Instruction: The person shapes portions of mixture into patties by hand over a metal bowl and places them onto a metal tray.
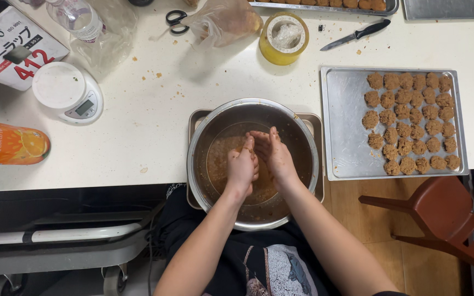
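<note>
Both my hands are inside a large steel bowl [204,131] that holds brown dough on its bottom. My left hand [242,166] and my right hand [274,153] press together, palms facing, with brown dough smeared on the fingers; what lies between the palms is hidden. The bowl rests on a small metal tray [314,121] at the table's near edge. To the right, a metal baking tray [342,118] carries several rows of brown dough balls [411,123] on its right half.
A white kitchen scale [68,92], an orange juice carton [6,143], a boxed roll of wrap [12,46], scissors [175,20], a plastic bag [223,22], a yellow tub [284,37] and a knife [356,34] lie on the white table. A red chair [445,219] stands at the lower right.
</note>
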